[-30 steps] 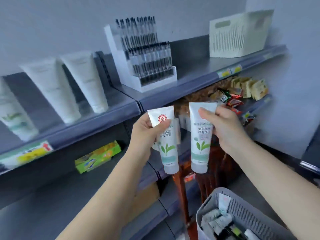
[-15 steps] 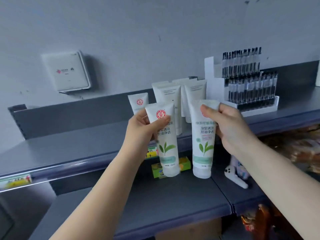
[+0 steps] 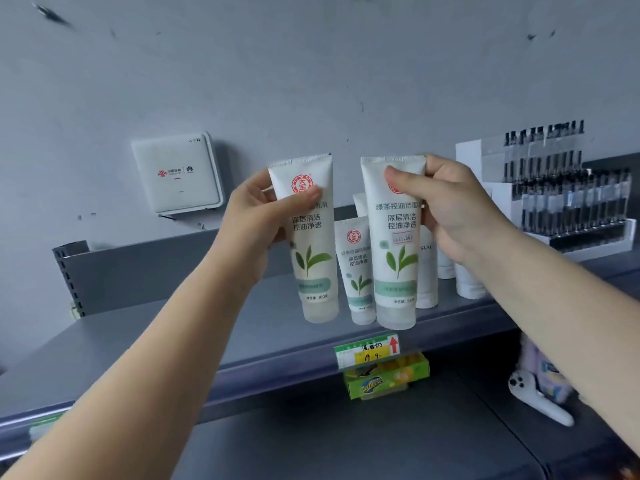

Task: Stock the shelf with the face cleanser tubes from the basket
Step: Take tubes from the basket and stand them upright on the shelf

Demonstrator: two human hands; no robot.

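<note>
Hands each clamp a white green-leaf cleanser tube by its crimped top: left hand grips the left tube, right hand the right tube. I hold both upright, caps down, just above the grey metal shelf, flanking a smaller matching tube standing farther back.

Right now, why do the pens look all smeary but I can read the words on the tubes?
Head view: the pen display sits near the frame's edge, smeared and soft; the tubes in the left hand and right hand are central, so their print stays crisp; light is flat, without glare.
</note>
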